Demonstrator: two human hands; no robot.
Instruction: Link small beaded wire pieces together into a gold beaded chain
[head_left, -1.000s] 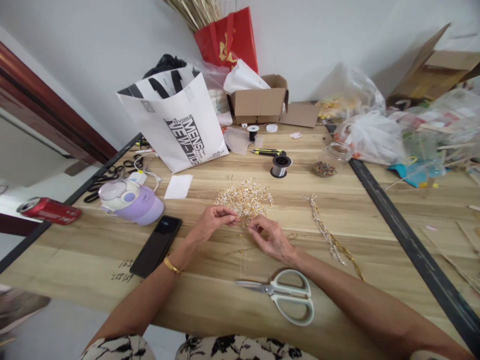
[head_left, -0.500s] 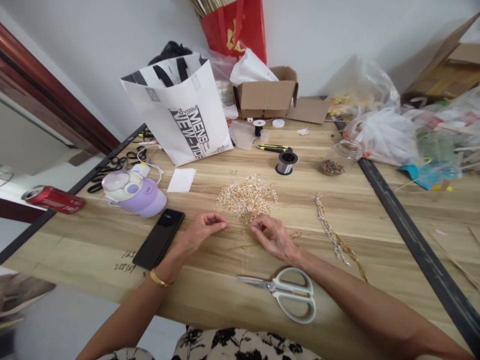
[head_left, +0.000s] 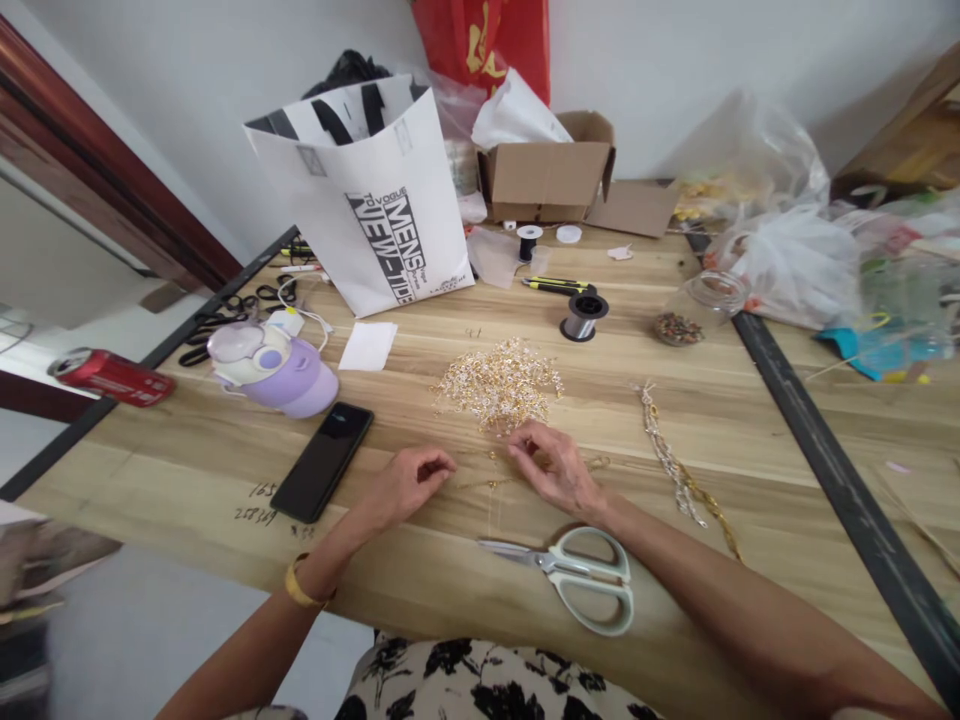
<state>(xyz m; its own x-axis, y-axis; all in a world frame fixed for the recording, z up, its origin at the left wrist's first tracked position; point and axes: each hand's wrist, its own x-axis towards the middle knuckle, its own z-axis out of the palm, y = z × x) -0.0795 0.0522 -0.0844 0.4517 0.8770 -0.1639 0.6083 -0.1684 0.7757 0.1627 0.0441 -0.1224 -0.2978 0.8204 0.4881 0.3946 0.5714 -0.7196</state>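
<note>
A loose pile of small gold and clear beads (head_left: 499, 385) lies in the middle of the wooden table. My right hand (head_left: 559, 470) is at the pile's near edge, thumb and forefinger pinched; anything between them is too small to make out. To the left, my left hand (head_left: 411, 486) has its fingers curled and its thumb and fingertips together, their contents unclear. Between the hands lies a thin gold chain (head_left: 474, 486) with small beads and a fine clear thread. White-handled scissors (head_left: 589, 580) rest just below my right hand, blades pointing left.
A black phone (head_left: 322, 462), purple bottle (head_left: 296, 378) and red can (head_left: 112, 377) stand or lie on the left. Behind the beads are a wire spool (head_left: 583, 317), cutter knife (head_left: 555, 286) and white bag (head_left: 375, 215). Chains (head_left: 667, 455) and a jar (head_left: 690, 310) are on the right.
My left hand has moved down, nearer to me and a little away from the bead pile. My right hand stays by the pile's edge, still pinched. The camera view has shifted slightly.
</note>
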